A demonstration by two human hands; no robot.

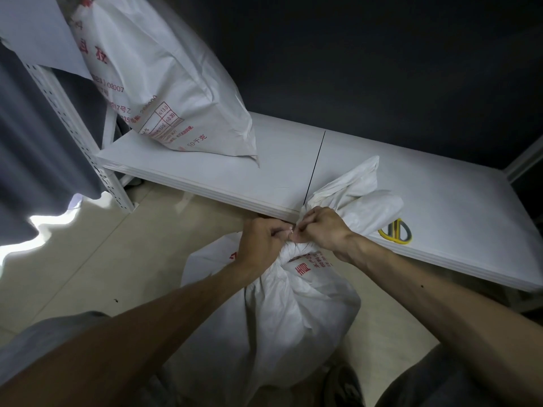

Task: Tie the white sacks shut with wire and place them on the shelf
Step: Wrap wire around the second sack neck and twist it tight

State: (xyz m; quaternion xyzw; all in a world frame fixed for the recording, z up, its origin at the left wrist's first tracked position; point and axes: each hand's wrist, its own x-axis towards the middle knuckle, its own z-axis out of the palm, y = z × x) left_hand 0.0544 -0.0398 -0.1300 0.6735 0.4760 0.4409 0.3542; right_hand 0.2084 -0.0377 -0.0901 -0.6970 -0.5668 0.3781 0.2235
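Pinching thin wire at the gathered neck of the white sack on the floor, both hands, left and right, are closing tight near the shelf.

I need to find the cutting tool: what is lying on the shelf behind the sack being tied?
Yellow-handled scissors lie on the shelf, their blade end covered by the sack top. A second sack stands at the left.

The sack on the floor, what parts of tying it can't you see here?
Head view:
- The wire: too thin, hidden under the left hand and right hand pinching the sack neck.
- The sack's bottom: behind the arms, cut by the frame edge.
- The yellow tool on the shelf: partly behind the sack top.
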